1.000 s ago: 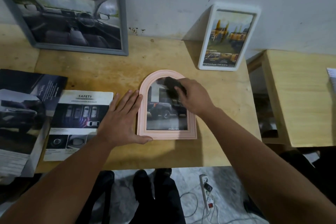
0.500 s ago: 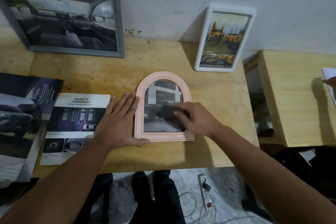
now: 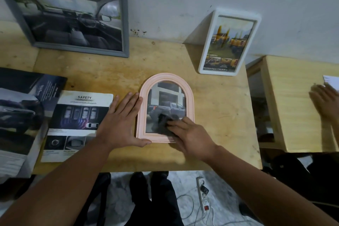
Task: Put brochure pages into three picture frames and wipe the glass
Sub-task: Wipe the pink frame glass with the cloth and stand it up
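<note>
Hands flanking pink frame, cloth between

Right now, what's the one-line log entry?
step: wiping glass | left hand: steadies pink frame | right hand: presses cloth | grey frame, white frame: against wall
</note>
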Available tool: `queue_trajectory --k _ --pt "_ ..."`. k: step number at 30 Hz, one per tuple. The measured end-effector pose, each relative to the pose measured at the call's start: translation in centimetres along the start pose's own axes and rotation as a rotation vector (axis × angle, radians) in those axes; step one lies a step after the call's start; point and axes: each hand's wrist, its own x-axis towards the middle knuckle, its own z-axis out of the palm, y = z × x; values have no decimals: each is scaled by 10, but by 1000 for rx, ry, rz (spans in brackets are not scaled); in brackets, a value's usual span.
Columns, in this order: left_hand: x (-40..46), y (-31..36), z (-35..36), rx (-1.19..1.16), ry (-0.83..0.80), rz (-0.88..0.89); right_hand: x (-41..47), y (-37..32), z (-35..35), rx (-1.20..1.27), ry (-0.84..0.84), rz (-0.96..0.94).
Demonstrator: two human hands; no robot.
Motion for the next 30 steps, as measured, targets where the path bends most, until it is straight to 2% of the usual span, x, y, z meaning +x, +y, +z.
queue_trajectory --k 2,3,6,7,9,11,14,17,19,20,22,24,25,27,30 --pt "0 0 -1 2 2 2 7 2 -12 122 -4 -1" --pt "-1 1 -1 2 3 2 15 8 -20 146 47 26" --pt "-1 2 -2 14 10 3 49 30 -36 65 280 167" --pt "-2 3 -2 13 14 5 59 36 -33 -7 297 210" --pt "-2 3 -1 8 19 7 68 37 -17 -124 234 251" --pt "-1 3 0 7 21 5 61 26 0 -128 209 244" --pt "-1 3 1 7 18 2 34 -3 14 -27 179 142" --pt "-1 2 2 20 8 -3 12 -23 19 90 40 39" --pt "-1 2 1 12 15 -2 13 -20 8 201 -3 62" --pt "-1 2 1 10 18 0 16 -15 -1 251 11 97" --pt "-1 2 0 4 21 1 25 -1 -19 276 149 184" --pt "-1 2 0 0 26 1 34 17 -29 167 265 259" --pt "-1 2 0 0 28 0 36 24 -30 56 260 257" --pt "-1 2 0 2 20 -6 33 31 -22 -121 150 208" --pt "-1 2 0 1 24 -11 8 31 -10 -149 66 162"
